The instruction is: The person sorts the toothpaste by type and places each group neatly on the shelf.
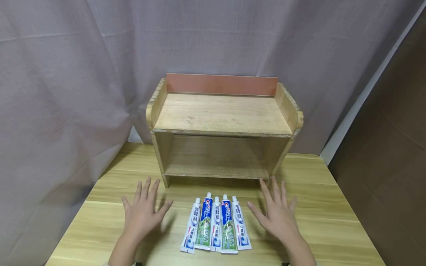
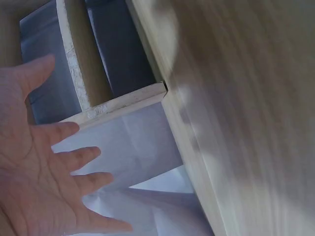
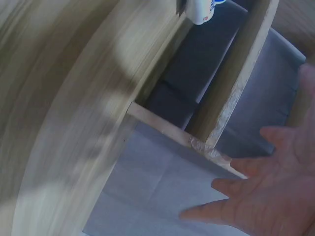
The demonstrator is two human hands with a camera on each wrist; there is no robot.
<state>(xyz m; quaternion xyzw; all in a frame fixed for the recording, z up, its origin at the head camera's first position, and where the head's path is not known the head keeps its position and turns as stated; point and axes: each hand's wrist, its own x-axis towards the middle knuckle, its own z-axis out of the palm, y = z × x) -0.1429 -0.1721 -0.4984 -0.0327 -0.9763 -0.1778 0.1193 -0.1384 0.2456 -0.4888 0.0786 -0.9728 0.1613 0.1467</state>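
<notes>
Several toothpaste tubes lie side by side near the table's front, caps toward the shelf. White-and-blue tubes (image 1: 191,227) alternate with blue-and-green ones (image 1: 205,223). My left hand (image 1: 141,214) is held to the left of the row, fingers spread, palm down, touching no tube. On the other side my right hand (image 1: 277,216) is spread the same way, apart from the tubes. Both palms are bare in the wrist views, where the left hand (image 2: 44,167) and right hand (image 3: 270,187) show straight fingers. A tube's end (image 3: 199,11) peeks in at the top of the right wrist view.
A two-level wooden shelf (image 1: 219,114) with a reddish back strip (image 1: 221,84) stands behind the tubes. It rests on a wood-grain table (image 1: 319,207). Grey curtain (image 1: 213,37) hangs behind and to the left; a brown surface (image 1: 389,129) rises at the right.
</notes>
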